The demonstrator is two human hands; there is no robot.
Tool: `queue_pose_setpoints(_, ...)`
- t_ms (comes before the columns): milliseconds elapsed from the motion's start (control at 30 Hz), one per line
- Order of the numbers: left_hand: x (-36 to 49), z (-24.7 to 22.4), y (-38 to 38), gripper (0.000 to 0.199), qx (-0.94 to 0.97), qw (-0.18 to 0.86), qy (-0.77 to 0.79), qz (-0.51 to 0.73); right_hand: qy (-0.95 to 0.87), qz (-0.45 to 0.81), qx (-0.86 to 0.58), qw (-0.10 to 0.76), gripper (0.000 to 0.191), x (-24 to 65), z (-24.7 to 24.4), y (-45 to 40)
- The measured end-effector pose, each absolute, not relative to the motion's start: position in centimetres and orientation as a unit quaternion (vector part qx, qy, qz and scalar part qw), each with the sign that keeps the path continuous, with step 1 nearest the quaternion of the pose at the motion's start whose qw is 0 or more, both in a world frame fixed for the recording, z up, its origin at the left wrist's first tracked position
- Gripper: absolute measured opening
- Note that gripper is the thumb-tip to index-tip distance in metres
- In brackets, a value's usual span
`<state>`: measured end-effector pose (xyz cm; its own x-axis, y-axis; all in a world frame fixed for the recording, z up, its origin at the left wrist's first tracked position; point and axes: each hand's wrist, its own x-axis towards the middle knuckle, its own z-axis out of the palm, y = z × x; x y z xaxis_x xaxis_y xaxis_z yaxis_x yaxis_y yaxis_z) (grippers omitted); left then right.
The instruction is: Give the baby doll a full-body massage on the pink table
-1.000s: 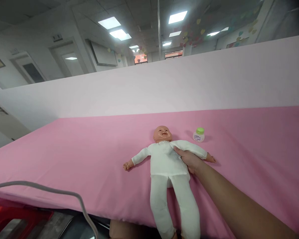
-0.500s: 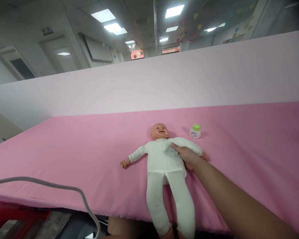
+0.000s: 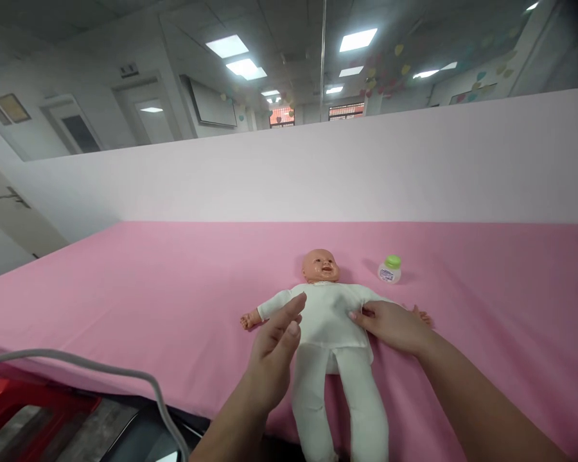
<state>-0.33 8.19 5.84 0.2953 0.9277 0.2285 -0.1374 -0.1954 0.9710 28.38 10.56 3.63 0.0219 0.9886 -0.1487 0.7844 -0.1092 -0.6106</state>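
A baby doll (image 3: 320,266) in a white long-sleeved top (image 3: 331,324) and white trousers (image 3: 363,404) lies on its back on the pink cloth, arms spread. My left hand (image 3: 275,353) is raised over its side at the left of the view, fingers stretched out and thumb apart, holding nothing. On the other side my right hand (image 3: 392,324) grips the edge of the doll's torso below the armpit, fingers bent and fingertips on the top. Part of the doll's sleeve is hidden behind that hand.
A small clear jar (image 3: 390,273) with a green lid stands beyond the doll's arm. The pink cloth (image 3: 173,289) covers the table up to a white partition (image 3: 289,173) with glass above. A grey cable (image 3: 101,367) loops at lower left, near a red stool (image 3: 29,404).
My left hand has come into view from below, beside the doll's torso. My right thumb has slid from the chest toward the doll's side. The camera view has shifted slightly.
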Motion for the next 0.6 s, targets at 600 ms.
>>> queue_pose_setpoints(600, 6.9, 3.9, 23.3, 0.044, 0.684, 0.350, 0.449, 0.455, -0.576, 0.235, -0.645, 0.443, 0.041, 27.6, 2.5, 20.3)
